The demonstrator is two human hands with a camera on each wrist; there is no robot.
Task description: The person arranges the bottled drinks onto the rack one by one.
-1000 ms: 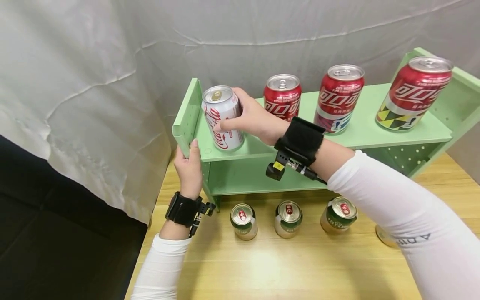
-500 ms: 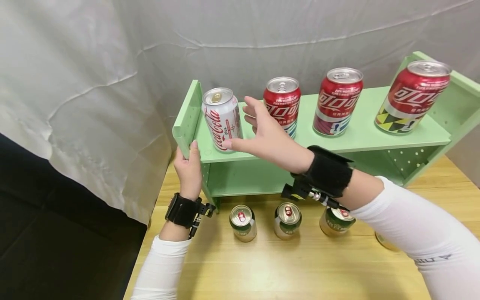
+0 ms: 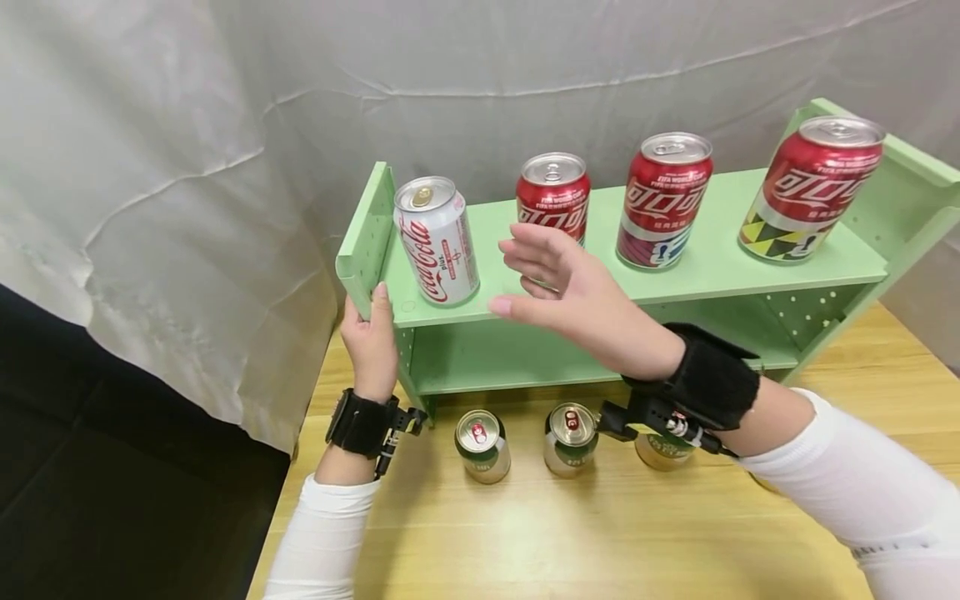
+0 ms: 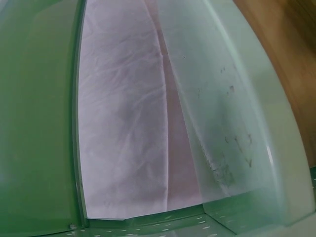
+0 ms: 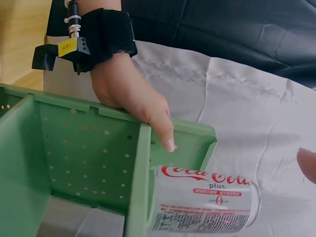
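Observation:
My left hand grips the left side panel of a green shelf, thumb on the inner face, as the right wrist view also shows. On the top board, beside that panel, a white Coca-Cola can stands upright. My right hand is in the air to the right of this can, apart from it, holding nothing, with thumb and fingers spread. It overlaps the lower part of a red cola can in the head view. Only shelf boards and the curtain show in the left wrist view.
Two more red cans stand to the right on the top board. In front of the shelf, several green-and-gold cans stand in a row on the wooden table, some partly hidden by my right arm. A grey curtain hangs behind.
My right hand has let go of the white can and drawn back to the right and down. The can stays standing on the top board. My left hand keeps its grip on the panel.

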